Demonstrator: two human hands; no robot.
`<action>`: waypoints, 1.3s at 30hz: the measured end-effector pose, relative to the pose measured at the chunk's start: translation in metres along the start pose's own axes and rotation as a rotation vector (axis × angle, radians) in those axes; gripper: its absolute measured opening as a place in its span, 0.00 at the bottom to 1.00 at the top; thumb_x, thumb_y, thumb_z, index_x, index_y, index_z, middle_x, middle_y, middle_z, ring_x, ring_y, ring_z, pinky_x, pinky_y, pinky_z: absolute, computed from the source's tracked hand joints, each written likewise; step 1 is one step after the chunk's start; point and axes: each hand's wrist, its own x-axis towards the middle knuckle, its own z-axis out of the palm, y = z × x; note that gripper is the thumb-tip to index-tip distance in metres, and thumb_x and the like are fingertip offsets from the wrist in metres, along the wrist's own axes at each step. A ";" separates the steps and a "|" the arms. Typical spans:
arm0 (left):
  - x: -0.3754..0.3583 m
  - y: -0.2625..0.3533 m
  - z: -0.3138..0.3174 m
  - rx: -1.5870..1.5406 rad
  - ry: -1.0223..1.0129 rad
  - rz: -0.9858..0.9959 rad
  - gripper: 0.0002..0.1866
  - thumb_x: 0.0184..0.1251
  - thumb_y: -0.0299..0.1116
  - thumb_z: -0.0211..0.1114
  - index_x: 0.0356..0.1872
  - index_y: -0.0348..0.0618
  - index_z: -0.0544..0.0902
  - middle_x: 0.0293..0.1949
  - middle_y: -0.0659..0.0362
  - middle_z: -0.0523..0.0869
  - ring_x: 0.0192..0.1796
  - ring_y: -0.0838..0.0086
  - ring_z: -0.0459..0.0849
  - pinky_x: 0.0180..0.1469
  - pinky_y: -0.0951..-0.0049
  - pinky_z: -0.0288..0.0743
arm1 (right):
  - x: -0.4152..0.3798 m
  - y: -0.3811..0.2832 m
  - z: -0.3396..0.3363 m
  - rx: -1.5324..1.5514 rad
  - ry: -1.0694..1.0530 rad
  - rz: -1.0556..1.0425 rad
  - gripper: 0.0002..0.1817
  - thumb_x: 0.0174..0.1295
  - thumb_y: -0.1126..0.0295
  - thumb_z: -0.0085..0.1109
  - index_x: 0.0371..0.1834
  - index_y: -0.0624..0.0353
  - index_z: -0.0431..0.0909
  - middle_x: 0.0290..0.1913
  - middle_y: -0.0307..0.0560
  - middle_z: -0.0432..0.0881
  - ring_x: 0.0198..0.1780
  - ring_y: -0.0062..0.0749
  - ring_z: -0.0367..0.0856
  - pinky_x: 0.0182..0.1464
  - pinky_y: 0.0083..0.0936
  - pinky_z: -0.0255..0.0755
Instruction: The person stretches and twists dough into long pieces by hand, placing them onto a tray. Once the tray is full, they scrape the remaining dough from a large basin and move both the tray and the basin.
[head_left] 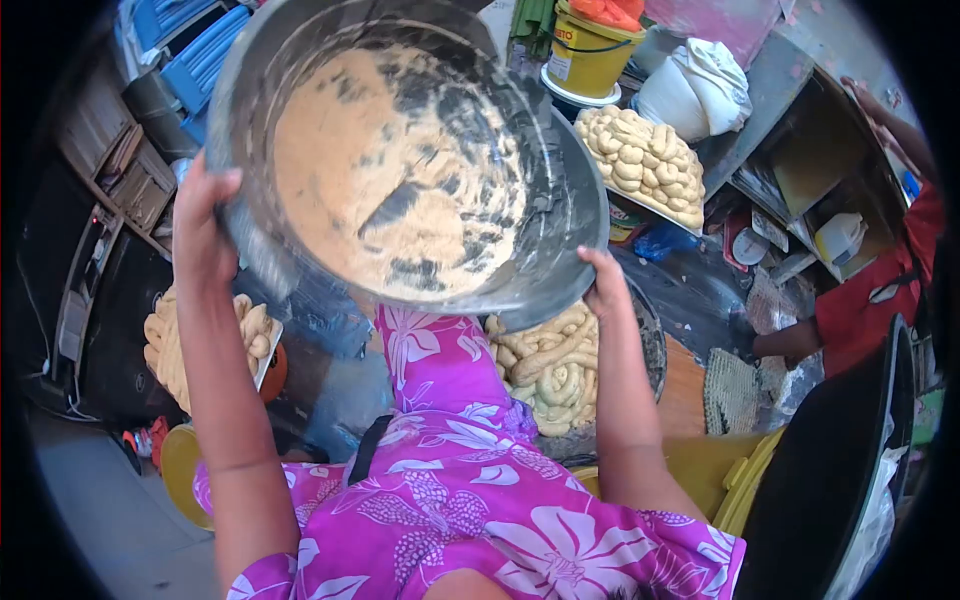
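Observation:
A large dark basin [560, 270] is held up and tilted in front of me, its inside coated with pale flour-like powder [330, 150]. My left hand [205, 210] grips its left rim, thumb over the edge. At the lower right rim, my right hand [606, 285] is closed on the basin too. Below it, partly covered by the basin, coils of pale dough [550, 370] lie in a dark round container. A tray of dough pieces [645, 165] stands at the upper right. More dough [170, 345] lies on a tray behind my left forearm.
A yellow bucket [590, 55] with orange plastic on top and a white sack [695, 90] stand at the back. Another person in red [870, 300] is at the right, near open shelves [820, 170]. A large black round container [830, 480] stands at the lower right.

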 end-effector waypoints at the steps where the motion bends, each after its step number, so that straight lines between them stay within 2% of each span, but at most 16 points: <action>1: -0.012 -0.005 -0.006 0.084 0.049 -0.008 0.26 0.53 0.29 0.59 0.55 0.32 0.68 0.48 0.55 0.77 0.48 0.74 0.77 0.53 0.74 0.69 | -0.012 0.006 -0.001 0.070 0.001 0.015 0.28 0.48 0.73 0.58 0.56 0.58 0.63 0.47 0.47 0.73 0.48 0.37 0.75 0.49 0.37 0.73; 5: -0.035 -0.006 -0.031 0.394 0.225 -0.083 0.27 0.55 0.32 0.61 0.56 0.31 0.67 0.48 0.54 0.76 0.48 0.73 0.76 0.54 0.74 0.68 | -0.022 0.023 0.005 0.102 -0.047 -0.037 0.31 0.46 0.73 0.57 0.57 0.58 0.59 0.49 0.48 0.70 0.49 0.38 0.73 0.51 0.37 0.72; 10: -0.035 0.005 -0.034 0.403 0.205 0.010 0.30 0.54 0.34 0.62 0.57 0.31 0.66 0.48 0.54 0.76 0.48 0.73 0.76 0.54 0.74 0.68 | -0.030 0.073 0.017 0.150 -0.088 -0.081 0.34 0.44 0.71 0.59 0.58 0.56 0.58 0.50 0.49 0.69 0.51 0.39 0.71 0.52 0.38 0.71; 12: -0.034 0.018 -0.019 0.405 0.065 0.107 0.33 0.52 0.35 0.64 0.58 0.31 0.65 0.49 0.53 0.76 0.49 0.72 0.76 0.55 0.75 0.67 | -0.036 0.102 0.009 0.237 -0.156 0.033 0.34 0.46 0.70 0.59 0.60 0.56 0.58 0.53 0.49 0.69 0.54 0.39 0.70 0.54 0.40 0.70; 13: -0.033 0.023 -0.012 0.364 0.061 0.122 0.36 0.45 0.33 0.64 0.59 0.31 0.65 0.50 0.54 0.76 0.50 0.72 0.75 0.55 0.74 0.67 | -0.036 0.110 0.006 0.228 -0.169 0.028 0.34 0.46 0.70 0.59 0.60 0.56 0.58 0.53 0.49 0.69 0.54 0.39 0.70 0.54 0.40 0.70; 16: -0.025 0.032 0.012 0.333 -0.083 0.150 0.38 0.42 0.34 0.65 0.59 0.32 0.66 0.51 0.54 0.76 0.52 0.72 0.75 0.56 0.74 0.65 | -0.023 0.116 -0.010 0.147 -0.176 0.130 0.30 0.51 0.69 0.58 0.59 0.57 0.60 0.53 0.51 0.71 0.55 0.42 0.71 0.56 0.44 0.68; 20: -0.016 0.034 0.032 0.262 -0.199 0.139 0.38 0.40 0.32 0.65 0.60 0.33 0.67 0.51 0.56 0.76 0.53 0.72 0.74 0.59 0.74 0.63 | 0.003 0.113 -0.080 0.378 0.181 0.270 0.22 0.57 0.66 0.54 0.56 0.57 0.66 0.49 0.51 0.76 0.50 0.46 0.75 0.56 0.48 0.67; 24: -0.004 0.022 0.034 0.276 -0.501 0.226 0.37 0.40 0.33 0.64 0.59 0.34 0.68 0.53 0.57 0.74 0.56 0.74 0.71 0.61 0.74 0.61 | -0.042 0.099 -0.105 0.188 0.187 0.217 0.20 0.60 0.62 0.54 0.54 0.56 0.68 0.49 0.48 0.76 0.50 0.43 0.75 0.55 0.50 0.67; 26: -0.005 0.017 0.044 0.369 -0.587 0.312 0.40 0.39 0.38 0.65 0.59 0.33 0.67 0.53 0.56 0.74 0.56 0.72 0.71 0.61 0.73 0.59 | -0.074 0.085 -0.109 -0.251 0.382 0.410 0.16 0.63 0.60 0.52 0.49 0.55 0.71 0.45 0.45 0.78 0.49 0.40 0.77 0.52 0.49 0.70; 27: -0.006 0.014 0.050 0.356 -0.584 0.304 0.40 0.39 0.38 0.65 0.59 0.33 0.67 0.53 0.56 0.74 0.56 0.72 0.71 0.61 0.73 0.59 | -0.078 0.085 -0.125 -0.248 0.353 0.503 0.13 0.64 0.60 0.51 0.46 0.55 0.72 0.40 0.44 0.79 0.43 0.37 0.80 0.43 0.42 0.77; 32: -0.005 -0.002 0.084 0.468 -0.772 0.500 0.36 0.42 0.31 0.61 0.59 0.33 0.66 0.52 0.55 0.74 0.55 0.72 0.71 0.59 0.75 0.62 | -0.097 0.102 -0.155 -0.195 0.449 0.458 0.12 0.64 0.61 0.50 0.44 0.55 0.73 0.37 0.45 0.80 0.30 0.33 0.82 0.28 0.27 0.80; 34: -0.007 -0.003 0.089 0.454 -0.760 0.472 0.34 0.42 0.29 0.60 0.57 0.33 0.67 0.51 0.55 0.75 0.53 0.73 0.72 0.57 0.76 0.64 | -0.105 0.109 -0.171 -0.176 0.376 0.400 0.16 0.64 0.58 0.50 0.50 0.55 0.70 0.44 0.46 0.79 0.41 0.37 0.80 0.41 0.37 0.78; 35: -0.010 -0.002 0.089 0.509 -0.660 0.401 0.33 0.42 0.27 0.60 0.57 0.33 0.68 0.49 0.55 0.76 0.52 0.73 0.74 0.55 0.76 0.66 | -0.111 0.107 -0.171 -0.172 0.385 0.401 0.16 0.64 0.58 0.50 0.50 0.55 0.70 0.44 0.46 0.79 0.41 0.37 0.80 0.41 0.37 0.78; 37: -0.012 -0.009 0.083 0.591 -0.471 0.288 0.30 0.44 0.25 0.59 0.55 0.32 0.70 0.43 0.56 0.79 0.46 0.73 0.76 0.51 0.77 0.69 | -0.126 0.104 -0.158 0.153 0.286 0.248 0.25 0.62 0.54 0.51 0.59 0.54 0.64 0.53 0.44 0.74 0.55 0.40 0.73 0.56 0.45 0.66; 38: -0.012 -0.015 0.073 0.550 -0.403 0.155 0.28 0.45 0.26 0.59 0.54 0.32 0.72 0.43 0.57 0.79 0.45 0.75 0.76 0.50 0.77 0.69 | -0.130 0.104 -0.153 0.162 0.296 0.244 0.25 0.62 0.54 0.51 0.59 0.54 0.64 0.53 0.44 0.74 0.55 0.40 0.73 0.56 0.45 0.66; 39: -0.012 -0.022 0.059 0.416 -0.404 0.065 0.27 0.46 0.26 0.59 0.53 0.31 0.73 0.44 0.59 0.79 0.44 0.77 0.76 0.48 0.77 0.69 | -0.131 0.103 -0.149 0.233 0.235 0.182 0.28 0.62 0.52 0.52 0.61 0.54 0.62 0.57 0.43 0.71 0.59 0.41 0.68 0.60 0.45 0.59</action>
